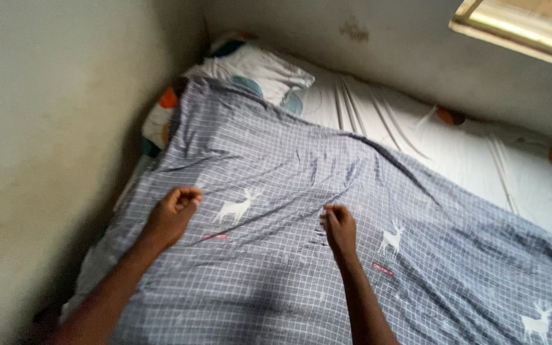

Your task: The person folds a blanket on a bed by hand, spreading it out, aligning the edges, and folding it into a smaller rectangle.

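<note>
A grey checked blanket [289, 166] with white deer figures lies spread over a bed. My left hand [172, 214] rests on it near the left side, fingers curled in, with no cloth visibly gripped. My right hand [338, 227] presses on the blanket's middle, its fingers bent down into the cloth, where small creases gather. A white pillow [260, 70] with coloured round spots sits at the head of the bed, partly covered by the blanket's top edge.
A white bed sheet [455, 153] with orange spots shows on the bed's right side. A plain wall [52, 128] runs close along the left, another wall behind the bed. A window frame [519, 29] is at the top right.
</note>
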